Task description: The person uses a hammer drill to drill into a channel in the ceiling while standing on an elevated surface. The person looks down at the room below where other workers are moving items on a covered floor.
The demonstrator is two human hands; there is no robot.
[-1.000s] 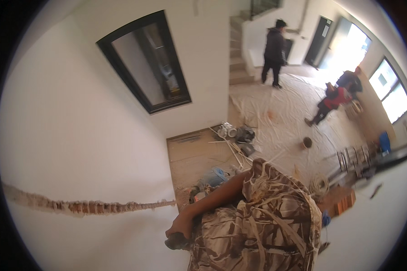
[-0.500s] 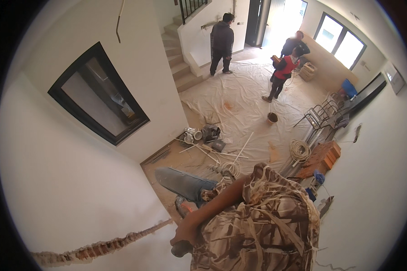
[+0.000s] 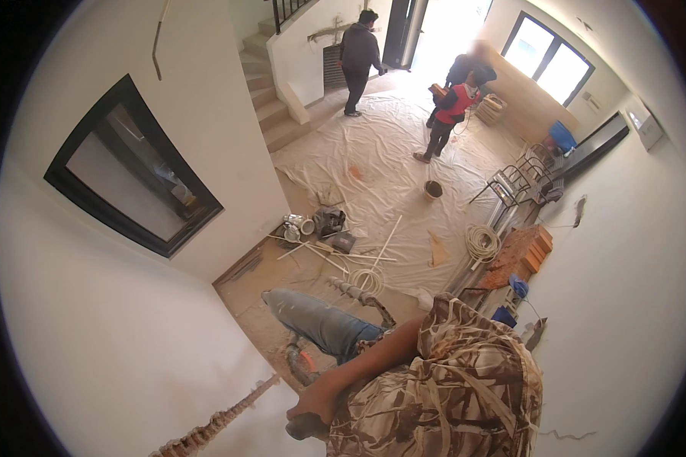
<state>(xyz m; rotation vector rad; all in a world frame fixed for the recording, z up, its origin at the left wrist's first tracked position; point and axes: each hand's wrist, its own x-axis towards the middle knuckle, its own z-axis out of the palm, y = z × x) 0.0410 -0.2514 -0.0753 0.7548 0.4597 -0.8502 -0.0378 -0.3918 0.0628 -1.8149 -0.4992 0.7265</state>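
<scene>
A rough chase (image 3: 213, 421) is cut into the white wall (image 3: 114, 343), running from the lower left edge up to just beside the one hand in view (image 3: 316, 404); beyond that point the wall is uncut, so by my judgement much remains. That hand, which looks like the left one, has its fingers closed round a dark tool (image 3: 301, 430), near the bottom edge. The tool's working end is hidden. The right hand is out of view behind the camouflage sleeve (image 3: 450, 388). Far off, people stand on floor sheeting (image 3: 389, 175).

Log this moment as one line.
left hand grips dark tool at wall groove | right hand unseen | people on floor sheet
</scene>
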